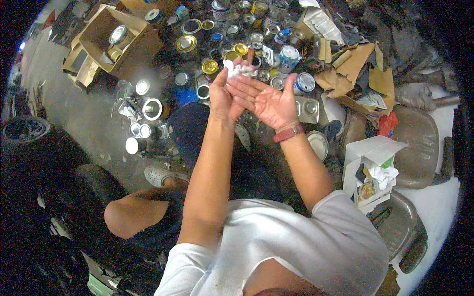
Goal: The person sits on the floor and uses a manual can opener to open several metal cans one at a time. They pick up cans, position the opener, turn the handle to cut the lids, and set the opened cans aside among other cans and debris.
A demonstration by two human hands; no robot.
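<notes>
Both arms reach forward over a floor crowded with cans. A crumpled white wad, tissue or cloth (242, 70), sits in my left hand (224, 98), whose fingers are bent around it and partly hidden. My right hand (271, 102), with a red band on the wrist, has its palm turned up and its fingers stretched out. Its fingertips reach across to my left hand, just below the wad. Close beyond the hands stand a gold-lidded can (210, 66) and a white-lidded can with blue marks (304, 83).
An open cardboard box (140, 44) with cans stands far left. Torn cardboard (353, 64) lies far right. To the right, a white box (377, 150) of crumpled material rests by brown chairs (416, 143). Several paint cans (152, 109) are at left, near a grey clog (165, 176).
</notes>
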